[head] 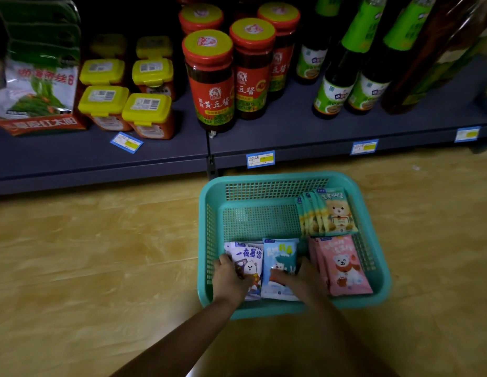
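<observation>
A teal plastic basket (264, 180) stands on the wooden floor in front of a shelf. Inside lie small snack packets: white ones (250, 257) at the near left, light blue ones (281, 257) beside them, pink ones (343, 265) at the near right, and green ones with a bear (332, 210) at the far right. My left hand (230, 278) rests on the white packets with its fingers curled over them. My right hand (302, 278) lies on the light blue packets, its thumb across the top one. Whether either hand grips a packet is unclear.
A dark low shelf (305, 126) behind the basket carries red sauce jars with yellow lids (209, 80), yellow-lidded tubs (145, 115), dark bottles with green labels (335, 88) and bagged goods (38, 77) at the left. Blue price tags (260, 159) line the shelf edge.
</observation>
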`<act>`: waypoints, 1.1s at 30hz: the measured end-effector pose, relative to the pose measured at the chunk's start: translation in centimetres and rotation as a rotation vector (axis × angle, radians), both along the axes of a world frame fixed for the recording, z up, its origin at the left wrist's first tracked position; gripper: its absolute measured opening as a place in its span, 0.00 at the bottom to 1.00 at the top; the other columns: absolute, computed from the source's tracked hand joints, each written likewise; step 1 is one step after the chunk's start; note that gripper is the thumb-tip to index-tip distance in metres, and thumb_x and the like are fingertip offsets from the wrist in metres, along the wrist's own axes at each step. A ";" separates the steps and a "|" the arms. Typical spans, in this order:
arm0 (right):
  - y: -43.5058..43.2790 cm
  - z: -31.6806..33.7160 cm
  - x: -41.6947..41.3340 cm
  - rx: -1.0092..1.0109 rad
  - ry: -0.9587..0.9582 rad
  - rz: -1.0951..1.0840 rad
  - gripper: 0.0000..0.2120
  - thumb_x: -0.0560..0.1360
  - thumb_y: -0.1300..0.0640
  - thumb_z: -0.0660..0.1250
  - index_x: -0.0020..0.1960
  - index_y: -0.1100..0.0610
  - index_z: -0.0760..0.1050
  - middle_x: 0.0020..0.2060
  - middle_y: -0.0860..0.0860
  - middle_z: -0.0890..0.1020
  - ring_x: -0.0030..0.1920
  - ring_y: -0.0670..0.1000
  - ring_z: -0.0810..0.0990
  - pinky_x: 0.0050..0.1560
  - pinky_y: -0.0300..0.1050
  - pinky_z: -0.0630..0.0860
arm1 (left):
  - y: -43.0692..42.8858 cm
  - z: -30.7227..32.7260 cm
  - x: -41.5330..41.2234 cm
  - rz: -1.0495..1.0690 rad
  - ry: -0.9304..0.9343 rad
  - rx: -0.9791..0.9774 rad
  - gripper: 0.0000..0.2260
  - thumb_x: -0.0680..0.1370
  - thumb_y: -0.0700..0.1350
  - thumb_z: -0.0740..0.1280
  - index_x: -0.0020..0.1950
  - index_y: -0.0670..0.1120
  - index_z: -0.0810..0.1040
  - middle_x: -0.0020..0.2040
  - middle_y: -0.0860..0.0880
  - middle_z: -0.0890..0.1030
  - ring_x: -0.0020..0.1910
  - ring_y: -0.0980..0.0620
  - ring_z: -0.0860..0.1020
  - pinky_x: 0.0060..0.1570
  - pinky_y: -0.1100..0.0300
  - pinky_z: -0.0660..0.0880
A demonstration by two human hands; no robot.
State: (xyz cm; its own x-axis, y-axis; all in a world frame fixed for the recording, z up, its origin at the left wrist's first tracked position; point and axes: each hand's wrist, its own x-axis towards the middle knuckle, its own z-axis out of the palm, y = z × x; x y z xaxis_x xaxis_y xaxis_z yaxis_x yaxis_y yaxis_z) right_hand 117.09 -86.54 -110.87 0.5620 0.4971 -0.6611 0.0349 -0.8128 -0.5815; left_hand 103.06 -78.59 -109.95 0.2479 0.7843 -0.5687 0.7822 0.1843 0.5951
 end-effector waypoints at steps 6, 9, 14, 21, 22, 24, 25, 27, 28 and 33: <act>-0.3 0.5 -1.1 0.067 -0.096 -0.054 0.23 0.65 0.55 0.77 0.53 0.64 0.72 0.48 0.57 0.81 0.43 0.54 0.80 0.39 0.44 0.79 | 0.4 -0.1 -0.1 0.052 -0.182 -0.139 0.17 0.66 0.38 0.76 0.47 0.44 0.70 0.45 0.46 0.80 0.41 0.50 0.79 0.37 0.60 0.77; -0.5 1.5 -0.7 0.129 -0.030 -0.114 0.22 0.68 0.58 0.75 0.57 0.61 0.71 0.46 0.52 0.79 0.43 0.51 0.78 0.39 0.36 0.73 | 1.0 0.3 -0.8 0.097 -0.318 -0.219 0.17 0.69 0.36 0.74 0.51 0.43 0.69 0.47 0.46 0.80 0.44 0.49 0.79 0.45 0.58 0.78; 0.0 5.5 0.6 0.131 0.175 -0.058 0.24 0.70 0.50 0.72 0.63 0.56 0.71 0.57 0.53 0.80 0.54 0.53 0.79 0.52 0.47 0.76 | 3.0 4.4 -2.7 0.133 -0.516 -0.379 0.21 0.72 0.35 0.71 0.63 0.42 0.69 0.57 0.44 0.81 0.53 0.48 0.80 0.54 0.58 0.77; 3.3 26.8 0.0 0.316 0.324 -0.033 0.13 0.75 0.56 0.66 0.59 0.52 0.71 0.54 0.51 0.80 0.48 0.45 0.80 0.46 0.35 0.74 | 6.1 25.2 -6.4 0.249 -0.694 -0.387 0.27 0.66 0.42 0.72 0.64 0.47 0.71 0.58 0.46 0.82 0.56 0.46 0.81 0.59 0.50 0.76; 4.0 30.6 -0.4 0.360 0.332 -0.031 0.11 0.76 0.58 0.66 0.58 0.53 0.72 0.52 0.49 0.81 0.44 0.40 0.81 0.40 0.30 0.75 | 6.6 29.2 -7.0 0.252 -0.710 -0.373 0.28 0.66 0.43 0.73 0.64 0.49 0.70 0.58 0.47 0.82 0.56 0.46 0.80 0.60 0.49 0.75; 5.1 38.5 -1.3 0.428 0.366 -0.015 0.10 0.76 0.59 0.65 0.56 0.51 0.72 0.47 0.42 0.81 0.37 0.32 0.80 0.35 0.26 0.73 | 7.3 37.5 -8.3 0.257 -0.740 -0.351 0.31 0.64 0.46 0.76 0.65 0.49 0.70 0.57 0.49 0.83 0.56 0.46 0.81 0.57 0.51 0.77; 5.7 42.6 -1.8 0.461 0.378 -0.009 0.10 0.76 0.58 0.65 0.56 0.50 0.73 0.47 0.40 0.80 0.36 0.30 0.79 0.36 0.27 0.73 | 7.6 41.8 -9.0 0.260 -0.757 -0.345 0.35 0.60 0.49 0.79 0.64 0.50 0.71 0.56 0.49 0.83 0.55 0.47 0.81 0.53 0.54 0.79; 6.6 50.9 -2.9 0.533 0.401 0.004 0.10 0.75 0.57 0.66 0.55 0.48 0.73 0.48 0.39 0.81 0.37 0.30 0.79 0.40 0.29 0.73 | 7.9 50.5 -10.2 0.272 -0.792 -0.315 0.38 0.55 0.52 0.81 0.62 0.53 0.71 0.55 0.51 0.83 0.54 0.47 0.82 0.50 0.56 0.79; 7.0 54.9 -3.4 0.563 0.406 0.025 0.10 0.75 0.57 0.66 0.55 0.47 0.73 0.48 0.39 0.81 0.38 0.30 0.80 0.41 0.29 0.73 | 8.1 54.8 -10.9 0.291 -0.806 -0.290 0.36 0.57 0.50 0.81 0.61 0.55 0.70 0.54 0.51 0.84 0.54 0.47 0.82 0.50 0.56 0.78; 9.2 73.9 -6.5 0.691 0.429 0.121 0.12 0.74 0.60 0.67 0.54 0.47 0.74 0.49 0.37 0.81 0.40 0.30 0.80 0.47 0.34 0.75 | 8.3 74.5 -14.7 0.305 -0.856 -0.174 0.42 0.49 0.53 0.83 0.61 0.54 0.72 0.55 0.47 0.83 0.53 0.42 0.82 0.46 0.55 0.81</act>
